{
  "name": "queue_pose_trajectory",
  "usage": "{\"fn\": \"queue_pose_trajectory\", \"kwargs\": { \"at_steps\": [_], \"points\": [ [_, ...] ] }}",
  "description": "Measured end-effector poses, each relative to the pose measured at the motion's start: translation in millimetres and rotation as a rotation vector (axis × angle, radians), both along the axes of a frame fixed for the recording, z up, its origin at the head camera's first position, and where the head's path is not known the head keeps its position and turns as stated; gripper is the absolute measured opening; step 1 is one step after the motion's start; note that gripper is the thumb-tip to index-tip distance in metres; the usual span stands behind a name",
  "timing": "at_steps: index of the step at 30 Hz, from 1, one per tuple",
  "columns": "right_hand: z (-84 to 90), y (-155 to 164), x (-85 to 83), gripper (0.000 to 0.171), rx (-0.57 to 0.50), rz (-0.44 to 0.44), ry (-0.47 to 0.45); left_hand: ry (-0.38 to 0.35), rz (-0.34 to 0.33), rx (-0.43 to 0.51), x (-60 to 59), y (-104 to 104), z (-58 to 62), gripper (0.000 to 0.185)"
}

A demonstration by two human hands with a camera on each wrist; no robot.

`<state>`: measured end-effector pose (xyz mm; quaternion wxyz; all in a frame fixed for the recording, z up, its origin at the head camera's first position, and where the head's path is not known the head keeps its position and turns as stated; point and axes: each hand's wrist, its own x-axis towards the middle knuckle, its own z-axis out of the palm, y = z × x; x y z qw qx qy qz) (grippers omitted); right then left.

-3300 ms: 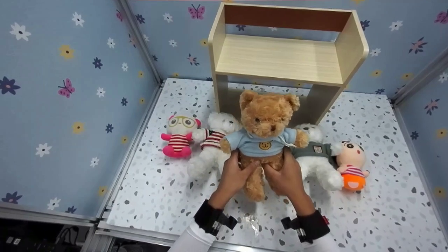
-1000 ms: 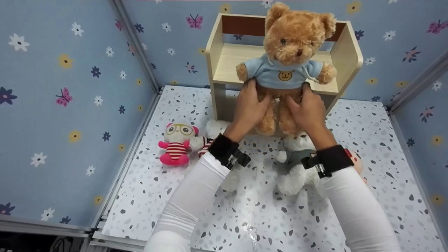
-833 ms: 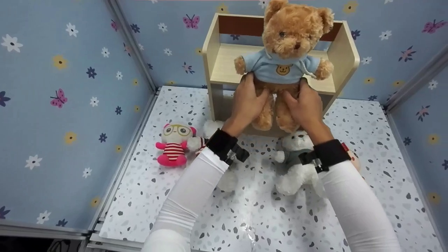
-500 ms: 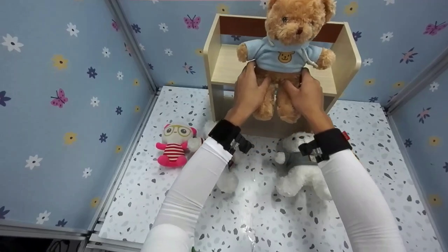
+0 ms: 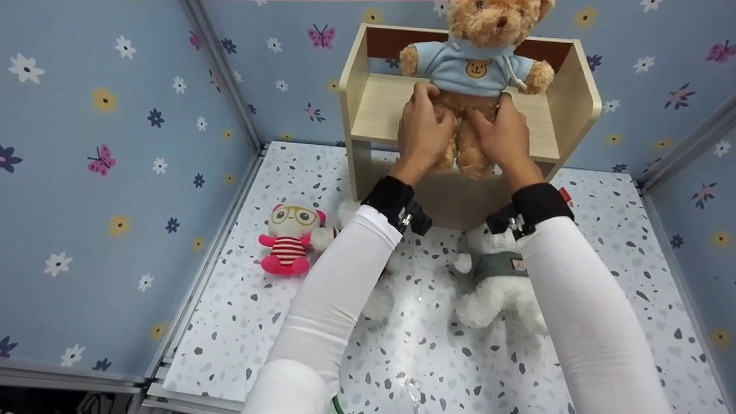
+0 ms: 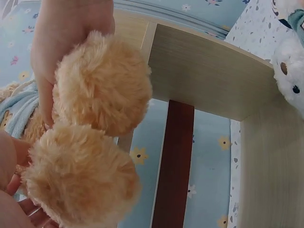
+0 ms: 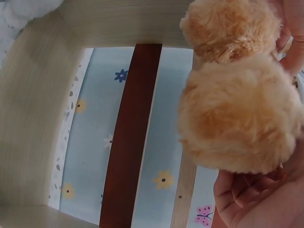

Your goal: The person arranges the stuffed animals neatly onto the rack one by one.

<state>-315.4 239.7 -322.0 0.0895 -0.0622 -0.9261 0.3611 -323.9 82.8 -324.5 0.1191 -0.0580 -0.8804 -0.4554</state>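
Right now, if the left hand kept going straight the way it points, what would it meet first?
Beyond the bear it grips, probably the shelf board, then its brown back rail; depth is unclear.

Both arms extend forward in white sleeves with black wrist straps. Left hand (image 5: 422,129) and right hand (image 5: 501,137) are raised side by side, fingers curled in a grip.
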Motion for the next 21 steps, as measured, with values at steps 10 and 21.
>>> {"fn": "queue_pose_trajectory", "kwargs": {
  "at_steps": [10,21],
  "points": [
    [6.2,1.4,-17.3,0.061,0.026,0.015,-0.056,-0.026,-0.033,0.035,-13.5,6.8,-2.0,0.047],
    [22.1,2.8,-31.3,0.062,-0.078,0.063,-0.141,-0.039,-0.092,0.049,-29.8,12.1,1.5,0.053]
  ]
}}
